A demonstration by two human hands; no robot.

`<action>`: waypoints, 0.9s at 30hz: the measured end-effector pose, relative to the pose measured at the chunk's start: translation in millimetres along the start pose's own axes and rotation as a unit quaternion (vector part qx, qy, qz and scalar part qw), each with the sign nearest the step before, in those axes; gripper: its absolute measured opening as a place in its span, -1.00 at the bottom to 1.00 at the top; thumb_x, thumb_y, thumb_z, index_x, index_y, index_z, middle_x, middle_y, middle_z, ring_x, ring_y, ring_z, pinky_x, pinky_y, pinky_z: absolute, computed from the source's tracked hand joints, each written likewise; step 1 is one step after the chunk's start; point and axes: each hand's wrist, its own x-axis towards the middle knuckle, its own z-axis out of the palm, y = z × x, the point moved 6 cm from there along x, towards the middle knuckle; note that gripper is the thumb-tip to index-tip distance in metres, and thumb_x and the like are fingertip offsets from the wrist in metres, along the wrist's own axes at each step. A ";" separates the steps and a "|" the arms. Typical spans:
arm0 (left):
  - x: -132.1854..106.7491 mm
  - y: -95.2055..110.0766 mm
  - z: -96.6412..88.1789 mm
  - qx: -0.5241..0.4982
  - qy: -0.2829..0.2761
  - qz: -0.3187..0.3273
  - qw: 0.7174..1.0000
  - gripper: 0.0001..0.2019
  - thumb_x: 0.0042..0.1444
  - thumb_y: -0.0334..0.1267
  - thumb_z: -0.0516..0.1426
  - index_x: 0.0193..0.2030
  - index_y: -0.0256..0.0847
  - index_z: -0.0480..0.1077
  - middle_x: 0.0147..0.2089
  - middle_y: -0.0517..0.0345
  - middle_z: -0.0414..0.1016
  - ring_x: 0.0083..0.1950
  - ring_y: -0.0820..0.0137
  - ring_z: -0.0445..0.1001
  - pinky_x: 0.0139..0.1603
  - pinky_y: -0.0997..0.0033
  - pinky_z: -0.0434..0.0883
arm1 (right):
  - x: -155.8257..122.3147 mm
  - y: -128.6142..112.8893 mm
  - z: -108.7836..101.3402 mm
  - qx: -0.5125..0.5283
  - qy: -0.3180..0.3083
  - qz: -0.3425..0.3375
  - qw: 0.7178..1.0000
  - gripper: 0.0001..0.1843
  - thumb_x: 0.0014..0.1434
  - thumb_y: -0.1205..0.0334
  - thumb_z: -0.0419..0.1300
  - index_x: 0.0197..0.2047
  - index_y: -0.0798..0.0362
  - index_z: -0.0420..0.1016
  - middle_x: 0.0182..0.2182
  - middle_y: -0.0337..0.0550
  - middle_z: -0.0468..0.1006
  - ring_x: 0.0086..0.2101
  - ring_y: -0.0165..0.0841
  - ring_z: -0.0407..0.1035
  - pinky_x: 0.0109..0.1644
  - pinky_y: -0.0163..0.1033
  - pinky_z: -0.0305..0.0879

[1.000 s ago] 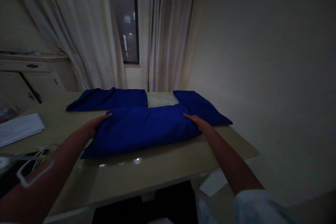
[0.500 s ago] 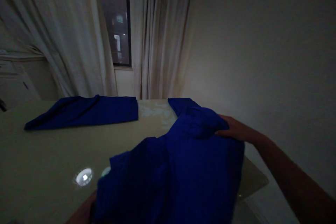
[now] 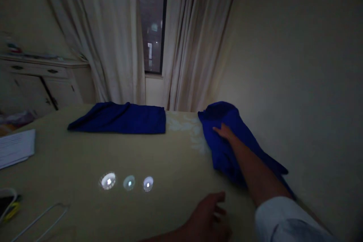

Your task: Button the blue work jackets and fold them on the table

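Pale tabletop (image 3: 85, 155), curtained window (image 3: 153, 22) behind. Rumpled blue cloth (image 3: 222, 155), right side; right hand (image 3: 224, 131) on top, finger grip unclear. Left hand (image 3: 208, 215) near, fingers half-curled, holding nothing. Folded blue cloth (image 3: 121, 119), far side.

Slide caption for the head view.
Right hand on rumpled blue cloth, left hand apart from it, second blue cloth farther left on the table.

Free lane: mid-tabletop (image 3: 93, 155), left fingers (image 3: 217, 197) to gap between folded blue cloth (image 3: 121, 119) and blue cloth heap (image 3: 211, 140) | Right: heap under right fingers (image 3: 217, 131), wall (image 3: 297, 83) beside | Left: papers (image 3: 17, 145), white cable (image 3: 34, 222) | Far: curtains (image 3: 113, 38).
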 end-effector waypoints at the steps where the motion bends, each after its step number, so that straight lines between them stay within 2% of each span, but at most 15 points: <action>1: -0.5 -2.6 -30.6 0.051 0.032 0.011 0.998 -0.28 0.03 -0.33 0.29 0.38 -0.06 0.32 0.37 -0.14 0.38 0.19 0.17 0.52 0.12 0.15 0.53 | -8.5 4.1 30.2 -0.002 -0.020 0.016 1.000 -0.12 0.37 -0.28 0.00 0.52 0.17 0.11 0.42 0.36 0.20 0.40 0.03 0.13 0.41 0.13 0.09; 2: 1.4 -1.2 -67.5 0.106 0.074 0.018 0.991 -0.39 0.12 -0.32 0.22 0.35 -0.10 0.34 0.34 -0.13 0.41 0.19 0.19 0.52 0.14 0.14 0.52 | -14.9 7.0 51.6 -0.012 -0.026 0.030 0.999 -0.11 0.38 -0.26 0.00 0.51 0.24 0.10 0.41 0.41 0.20 0.40 0.08 0.14 0.42 0.16 0.08; 3: 5.5 4.7 -108.4 0.177 0.121 0.025 0.976 -0.44 0.17 -0.31 0.19 0.34 -0.15 0.34 0.31 -0.15 0.43 0.21 0.19 0.51 0.17 0.14 0.50 | -19.4 8.7 63.7 -0.021 -0.018 0.043 0.999 -0.14 0.38 -0.22 0.01 0.50 0.26 0.14 0.41 0.40 0.21 0.39 0.09 0.15 0.42 0.15 0.08; 5: 19.1 21.0 -192.8 0.329 0.200 0.009 0.923 -0.44 0.16 -0.36 0.17 0.34 -0.26 0.33 0.35 -0.21 0.41 0.34 0.15 0.41 0.36 0.10 0.36 | -26.8 3.5 68.7 -0.026 0.007 0.025 0.999 -0.25 0.38 -0.11 0.03 0.46 0.20 0.23 0.41 0.34 0.22 0.40 0.11 0.13 0.45 0.14 0.05; 7: 34.4 32.5 -269.0 0.454 0.255 -0.052 0.852 -0.40 0.17 -0.35 0.18 0.37 -0.34 0.31 0.40 -0.29 0.36 0.43 0.07 0.31 0.44 0.07 0.25 | -43.9 -10.5 63.6 0.005 0.014 -0.042 0.999 -0.34 0.38 -0.07 0.06 0.42 0.09 0.34 0.40 0.22 0.28 0.39 0.07 0.16 0.46 0.12 0.05; 9: 46.2 37.8 -324.1 0.533 0.291 -0.094 0.789 -0.36 0.24 -0.22 0.17 0.43 -0.40 0.24 0.50 -0.35 0.21 0.50 -0.01 0.21 0.46 0.04 0.21 | -79.7 -27.8 63.3 0.060 -0.007 -0.123 0.991 -0.35 0.37 -0.12 0.09 0.39 0.04 0.39 0.38 0.16 0.34 0.36 0.05 0.22 0.46 0.15 0.07; 11: 54.1 33.3 -355.4 0.573 0.308 -0.121 0.750 -0.29 0.30 -0.07 0.12 0.50 -0.39 0.16 0.55 -0.35 0.09 0.54 -0.06 0.14 0.46 -0.01 0.20 | -127.5 -41.4 74.2 0.102 -0.041 -0.165 0.980 -0.34 0.36 -0.18 0.11 0.39 -0.03 0.40 0.33 0.12 0.41 0.32 0.05 0.30 0.46 0.21 0.06; 13: 58.1 22.2 -369.2 0.587 0.318 -0.151 0.729 -0.30 0.33 0.04 0.07 0.50 -0.31 0.19 0.55 -0.30 0.11 0.53 -0.09 0.15 0.45 -0.09 0.18 | -171.2 -51.7 88.2 0.100 -0.042 -0.192 0.975 -0.33 0.33 -0.19 0.19 0.42 -0.16 0.35 0.35 0.02 0.40 0.34 0.05 0.26 0.51 0.31 -0.14; 15: 59.4 13.5 -371.8 0.597 0.325 -0.167 0.714 -0.36 0.34 0.09 0.01 0.45 -0.20 0.30 0.51 -0.26 0.21 0.49 -0.11 0.21 0.42 -0.15 0.19 | -197.1 -56.2 95.6 0.101 -0.018 -0.192 0.976 -0.35 0.34 -0.12 0.20 0.43 -0.19 0.32 0.38 -0.01 0.35 0.36 0.02 0.22 0.51 0.32 -0.14; 19: 58.0 17.5 -363.1 0.631 0.315 -0.147 0.694 -0.51 0.41 -0.07 -0.11 0.22 -0.15 0.53 0.37 -0.23 0.43 0.34 -0.12 0.41 0.25 -0.12 0.35 | -200.4 -53.3 82.1 0.115 0.032 -0.159 0.980 -0.47 0.39 0.07 0.13 0.37 -0.07 0.38 0.31 0.05 0.43 0.30 -0.05 0.28 0.41 0.18 0.17; 22: 51.8 30.5 -354.7 0.648 0.294 -0.160 0.684 -0.54 0.40 -0.23 -0.14 0.12 -0.20 0.56 0.13 -0.28 0.60 0.15 -0.08 0.57 0.10 -0.03 0.43 | -193.7 -55.3 71.1 0.116 0.033 -0.165 0.979 -0.57 0.39 0.11 0.12 0.27 -0.04 0.46 0.18 0.06 0.52 0.20 -0.04 0.36 0.35 0.17 0.23; 25: 38.9 45.1 -328.9 0.660 0.250 -0.179 0.686 -0.57 0.38 -0.31 -0.11 0.19 -0.18 0.49 -0.05 -0.26 0.66 0.00 -0.03 0.65 -0.04 0.10 0.47 | -194.5 -59.5 69.9 0.143 0.025 -0.174 0.974 -0.57 0.39 0.05 0.13 0.23 0.00 0.48 0.15 0.06 0.54 0.17 -0.04 0.37 0.34 0.16 0.22; 27: 24.9 55.1 -293.4 0.665 0.215 -0.170 0.694 -0.58 0.38 -0.32 -0.11 0.21 -0.14 0.47 -0.09 -0.23 0.66 -0.03 0.00 0.66 -0.10 0.15 0.47 | -194.7 -58.9 72.3 0.181 0.022 -0.165 0.969 -0.54 0.40 -0.04 0.12 0.22 0.02 0.49 0.15 0.07 0.55 0.18 -0.04 0.37 0.35 0.15 0.21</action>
